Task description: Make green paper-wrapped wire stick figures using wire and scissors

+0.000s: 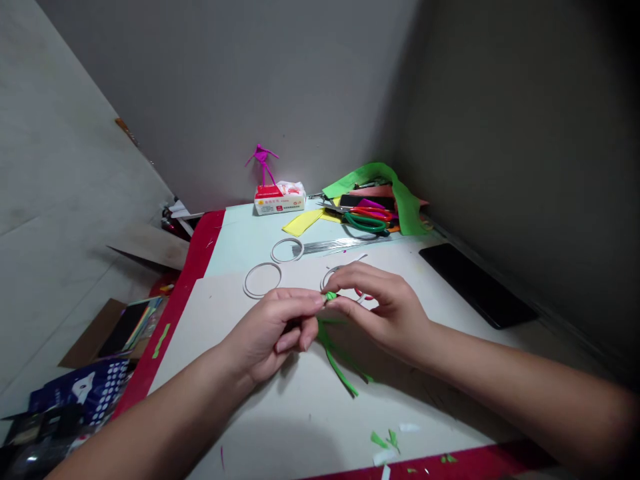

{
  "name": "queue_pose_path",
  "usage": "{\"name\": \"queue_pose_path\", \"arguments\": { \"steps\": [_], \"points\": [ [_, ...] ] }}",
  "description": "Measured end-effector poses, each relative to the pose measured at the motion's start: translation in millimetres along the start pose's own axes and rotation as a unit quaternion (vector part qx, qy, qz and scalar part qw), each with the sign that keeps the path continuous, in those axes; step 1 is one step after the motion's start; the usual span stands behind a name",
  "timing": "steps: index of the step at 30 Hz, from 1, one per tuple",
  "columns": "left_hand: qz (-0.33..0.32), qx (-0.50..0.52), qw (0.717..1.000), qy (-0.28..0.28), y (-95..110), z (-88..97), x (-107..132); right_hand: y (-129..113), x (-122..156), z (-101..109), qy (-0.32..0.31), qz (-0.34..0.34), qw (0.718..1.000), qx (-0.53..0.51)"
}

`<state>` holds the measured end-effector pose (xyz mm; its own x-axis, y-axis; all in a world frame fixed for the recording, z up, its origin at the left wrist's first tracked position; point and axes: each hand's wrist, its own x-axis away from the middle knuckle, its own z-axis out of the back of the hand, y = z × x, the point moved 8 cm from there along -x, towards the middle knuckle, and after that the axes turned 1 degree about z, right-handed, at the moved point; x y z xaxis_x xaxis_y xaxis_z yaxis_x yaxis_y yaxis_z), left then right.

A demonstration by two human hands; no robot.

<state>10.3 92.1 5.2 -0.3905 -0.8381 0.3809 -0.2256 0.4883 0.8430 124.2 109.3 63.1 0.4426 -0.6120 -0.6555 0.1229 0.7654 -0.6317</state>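
Left hand point(267, 333): 1, yours, grasping; thumb and fingertips pinch the green paper bundle, other fingers curled under.
Right hand point(385, 310): 1, yours, grasping; thumb and fingertips pinch the same bundle from the other side.
Held item: 1 green paper bundle point(330, 296), gripped between your two hands, above the white board point(280, 413).
Trailing: about 3 green strips point(336, 363) hang from under your fingers toward you, ends on or just over the board.
Rings: 3 white rings; 1 point(263, 280) left of your hands, 1 point(287, 250) behind it, 1 point(331, 272) partly behind your right hand.
Under right hand: 1 red loop point(363, 295), mostly hidden, can't tell what it is.
Back of table: silver wires point(340, 245), count unclear; 2 pairs of scissors point(365, 223), one red-handled, one green-handled; 1 yellow paper strip point(300, 222); 1 green paper sheet point(403, 193).
Back left: 1 magenta wire figure point(263, 163) standing on 1 tissue pack point(279, 199).
Right: 1 black tablet point(475, 285), flat on the table.
Near edge: 3 or more green scraps point(379, 440) on the board, by the red edging point(450, 463).
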Motion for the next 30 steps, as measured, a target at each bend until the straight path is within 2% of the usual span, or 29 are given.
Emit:
{"name": "queue_pose_path", "arguments": {
  "steps": [8, 13, 18, 22, 24, 28, 30],
  "points": [
    [0.020, -0.039, 0.999, 0.003, -3, 1.0, -2, -7, 0, -3, -0.009, 0.032, 0.999, 0.022],
    [0.019, -0.034, 0.999, 0.019, -4, 7.1, -4, -4, 2, -3, 0.010, 0.040, 0.999, 0.026],
    [-0.023, -0.036, 0.998, 0.053, 7, 9.8, 0, -4, 8, -3, 0.030, 0.054, 0.998, 0.031],
    [-0.077, -0.112, 0.988, 0.078, 13, 6.6, 3, -10, 8, 1, 0.044, 0.067, 0.995, 0.057],
    [-0.086, -0.135, 0.983, 0.087, 12, 5.9, 2, -11, 7, 0, 0.028, 0.070, 0.993, 0.086],
    [-0.031, -0.106, 0.992, 0.064, 2, 5.0, -2, -3, 4, -6, -0.034, 0.063, 0.984, 0.161],
    [-0.010, -0.088, 0.996, 0.030, 1, 3.3, -4, -2, 3, -5, -0.034, 0.061, 0.987, 0.142]
  ]
}}
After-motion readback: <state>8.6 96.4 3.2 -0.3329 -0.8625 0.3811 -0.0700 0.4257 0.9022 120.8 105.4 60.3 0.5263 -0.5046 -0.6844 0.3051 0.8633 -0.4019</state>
